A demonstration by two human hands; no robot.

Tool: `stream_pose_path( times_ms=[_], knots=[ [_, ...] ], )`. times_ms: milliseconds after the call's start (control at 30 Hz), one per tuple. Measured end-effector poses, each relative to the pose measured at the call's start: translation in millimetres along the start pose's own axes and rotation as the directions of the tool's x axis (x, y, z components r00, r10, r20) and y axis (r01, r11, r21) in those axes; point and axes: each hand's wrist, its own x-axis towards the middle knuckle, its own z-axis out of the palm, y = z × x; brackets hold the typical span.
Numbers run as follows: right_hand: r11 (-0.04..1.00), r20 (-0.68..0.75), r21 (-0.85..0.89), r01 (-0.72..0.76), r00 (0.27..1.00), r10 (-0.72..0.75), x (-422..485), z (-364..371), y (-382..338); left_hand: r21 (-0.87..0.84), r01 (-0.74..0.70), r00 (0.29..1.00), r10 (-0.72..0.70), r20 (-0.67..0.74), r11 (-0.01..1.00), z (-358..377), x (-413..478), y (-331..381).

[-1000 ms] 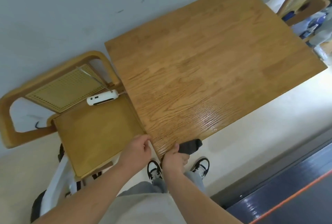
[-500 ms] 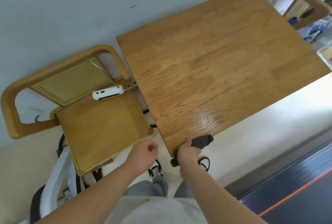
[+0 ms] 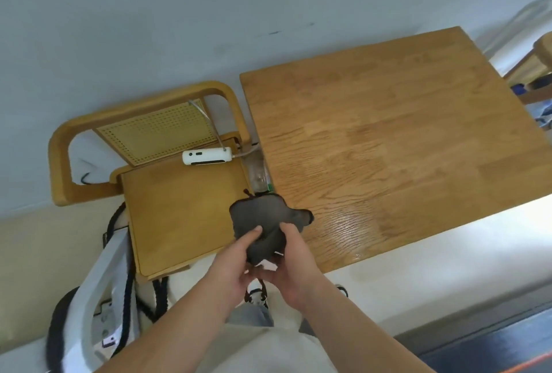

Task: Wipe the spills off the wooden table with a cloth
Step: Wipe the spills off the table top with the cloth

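Item: dark grey cloth [image 3: 263, 217], bunched, with a small white tag at its lower edge. It is held up in both hands in front of the person. In the view it overlaps the near left corner of the wooden table [image 3: 403, 148] and the gap beside it. Whether it touches the tabletop cannot be told.

Left hand [image 3: 236, 265]: grips the cloth's lower left part, thumb laid across the front of the fabric, fingers tucked beneath.

Right hand [image 3: 294, 268]: grips the cloth's lower right part, thumb on the front, fingers curled under the bundle. The two hands sit close together, almost touching below the cloth.

Table: rectangular, oak-grain top, set against a pale wall. A glossy patch [image 3: 349, 223] lies near the front edge, just right of the cloth; wet or merely glare, cannot tell.

Wooden chair [image 3: 179, 214]: just left of the table, with a cane-panel back and curved frame. A white handheld device [image 3: 207, 157] with a cable lies at the back of its seat.

Clear object [image 3: 258, 172]: between chair and table, too blurred to name.

Floor: shoes [image 3: 257, 298] below the hands; white frame with black straps [image 3: 119, 298] at lower left; dark mat [image 3: 493, 348] at lower right.
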Motion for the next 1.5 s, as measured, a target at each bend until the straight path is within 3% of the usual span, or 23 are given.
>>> stream_pose_path(
  times_ms=[100,133,200,300,367,433,500,567,667,733,833,900,1033,1133,1200,1300,1367,1500],
  knots=[
    [0.896,-0.044,-0.438,-0.072,0.997,0.058,-5.8,-3.4,-13.0,-0.131,-0.139,0.989,0.129,-0.076,0.982,7.0,9.8,29.2],
    [0.858,-0.039,-0.507,-0.085,0.996,0.076,-4.9,-10.5,-20.8,-0.083,-0.186,0.977,0.176,-0.117,0.979,9.1,13.0,36.8],
    [0.824,-0.024,-0.566,-0.03,1.0,0.02,-2.3,-28.7,-43.9,0.115,-0.269,0.936,0.287,-0.201,0.956,15.9,17.7,46.3],
    [0.679,-0.014,-0.718,0.152,0.972,-0.233,12.5,-56.8,-90.2,0.396,-0.358,0.852,0.469,-0.232,0.846,31.0,20.4,37.7],
    [0.523,0.03,-0.823,0.22,0.937,-0.348,20.5,-70.5,-123.0,0.551,-0.324,0.841,0.501,-0.204,0.769,44.5,31.5,11.5],
    [0.362,0.101,-0.896,0.258,0.911,-0.4,32.0,-85.3,-148.5,0.614,-0.213,0.884,0.417,-0.21,0.76,65.2,39.8,-23.9],
    [0.181,0.176,-0.947,0.266,0.899,-0.4,44.8,-96.5,-166.8,0.459,-0.083,0.924,0.241,-0.297,0.885,88.1,43.1,-52.6],
    [0.01,0.258,-0.959,0.282,0.892,-0.371,55.2,-101.9,-179.5,0.288,-0.013,0.921,0.124,-0.37,0.958,101.5,43.4,-61.4],
    [-0.159,0.332,-0.942,0.295,0.888,-0.318,65.2,-93.6,-200.1,0.176,-0.043,0.919,0.108,-0.379,0.984,109.4,49.4,-33.3],
    [-0.255,0.369,-0.919,0.299,0.881,-0.297,72.9,-77.2,-213.7,0.182,-0.162,0.916,0.217,-0.338,0.97,113.5,57.3,0.9],
    [-0.31,0.401,-0.899,0.311,0.868,-0.294,88.0,-46.8,-232.1,0.238,-0.342,0.873,0.401,-0.278,0.909,121.7,70.5,50.2],
    [-0.335,0.403,-0.893,0.299,0.864,-0.302,100.7,-27.7,-242.1,0.334,-0.358,0.861,0.447,-0.244,0.872,121.5,78.8,60.8],
    [-0.46,0.347,-0.87,0.178,0.883,-0.315,125.9,8.4,-263.2,0.598,-0.131,0.908,0.338,-0.248,0.791,116.9,74.1,45.6],
    [-0.53,0.292,-0.844,0.078,0.896,-0.334,143.9,36.5,-283.0,0.567,0.009,0.949,0.171,-0.264,0.824,107.5,90.5,58.5],
    [-0.564,0.254,-0.825,0.018,0.904,-0.343,155.4,53.3,-294.1,0.528,-0.017,0.952,0.174,-0.25,0.849,105.7,110.2,88.0],
    [-0.593,0.202,-0.804,-0.04,0.92,-0.337,168.1,70.4,-299.5,0.542,-0.129,0.931,0.289,-0.221,0.83,114.7,139.4,152.3],
    [-0.59,0.183,-0.806,-0.055,0.924,-0.336,173.2,75.5,-300.7,0.608,-0.2,0.902,0.386,-0.192,0.768,124.0,156.5,200.9],
    [-0.563,0.158,-0.825,-0.054,0.934,-0.32,179.3,77.0,-305.4,0.811,-0.254,0.824,0.557,-0.104,0.527,141.7,183.1,297.3]
  ],
)
